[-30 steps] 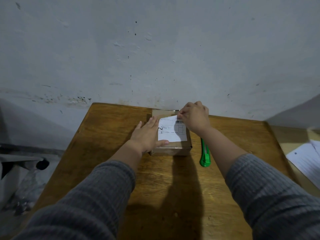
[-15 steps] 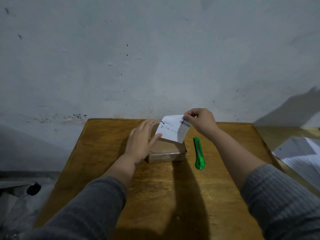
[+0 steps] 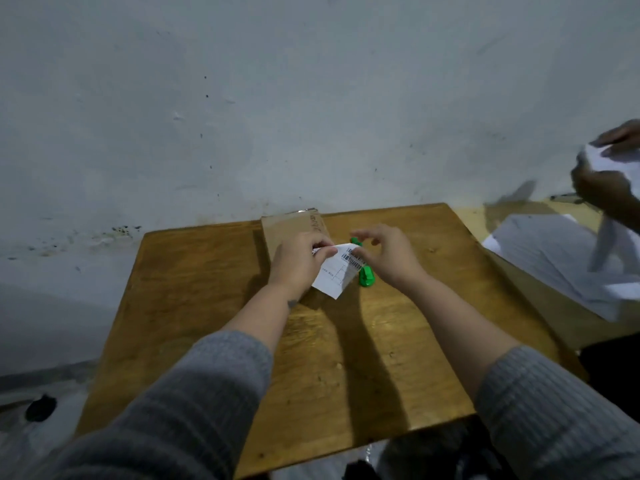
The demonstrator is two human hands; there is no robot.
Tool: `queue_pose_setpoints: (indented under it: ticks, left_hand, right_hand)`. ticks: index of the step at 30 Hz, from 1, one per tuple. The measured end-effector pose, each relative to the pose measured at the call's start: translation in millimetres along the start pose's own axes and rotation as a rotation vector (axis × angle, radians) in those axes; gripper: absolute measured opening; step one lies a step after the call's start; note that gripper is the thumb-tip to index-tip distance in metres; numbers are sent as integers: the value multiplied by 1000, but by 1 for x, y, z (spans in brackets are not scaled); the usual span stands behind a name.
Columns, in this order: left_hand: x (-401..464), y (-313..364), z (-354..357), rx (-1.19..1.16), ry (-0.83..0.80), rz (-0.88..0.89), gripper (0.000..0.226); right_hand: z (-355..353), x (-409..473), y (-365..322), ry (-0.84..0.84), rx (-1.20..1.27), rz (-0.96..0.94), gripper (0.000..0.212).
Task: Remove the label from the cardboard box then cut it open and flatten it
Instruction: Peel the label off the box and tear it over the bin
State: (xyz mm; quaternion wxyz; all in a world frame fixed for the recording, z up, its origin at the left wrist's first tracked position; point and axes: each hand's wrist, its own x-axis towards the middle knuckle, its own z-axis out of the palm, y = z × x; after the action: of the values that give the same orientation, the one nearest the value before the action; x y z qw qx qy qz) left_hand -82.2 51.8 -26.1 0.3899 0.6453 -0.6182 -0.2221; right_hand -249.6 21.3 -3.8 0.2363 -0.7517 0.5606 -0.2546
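The brown cardboard box (image 3: 292, 226) lies at the back of the wooden table (image 3: 207, 306), its top bare of any label. The white label (image 3: 335, 275), printed with a barcode, is off the box and held in the air just in front of it. My left hand (image 3: 298, 263) pinches the label's upper edge between thumb and fingers and covers the box's near part. My right hand (image 3: 386, 254) hovers just right of the label with its fingers spread. A green utility knife (image 3: 366, 277) lies on the table, partly hidden by the label and my right hand.
The table's back edge stands against a grey wall. To the right is a second surface with a pile of white sheets (image 3: 554, 261). Another person's hands (image 3: 602, 185) hold paper above it. A dark object (image 3: 41, 408) lies on the floor at left.
The label came fully off the box, peeled by my right hand. My left hand left the box's side and took the label, and my right hand's fingers opened.
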Motion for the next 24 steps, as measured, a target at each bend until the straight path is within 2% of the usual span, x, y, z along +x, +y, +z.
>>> queue_pose_setpoints:
  ticks: [5, 11, 19, 24]
  left_hand:
    - [-24, 32, 24, 54, -98, 30, 10]
    - [-55, 77, 57, 122, -127, 27, 12]
    - [-128, 132, 134, 58, -127, -84, 12]
    - [-173, 158, 187, -95, -126, -179, 18]
  right_hand:
    - [-27, -33, 13, -63, -98, -94, 19]
    - [-63, -65, 44, -48, -57, -101, 7]
    - [-115, -144, 110, -108, 42, -14, 7]
    - [-137, -200, 150, -75, 8, -40, 7]
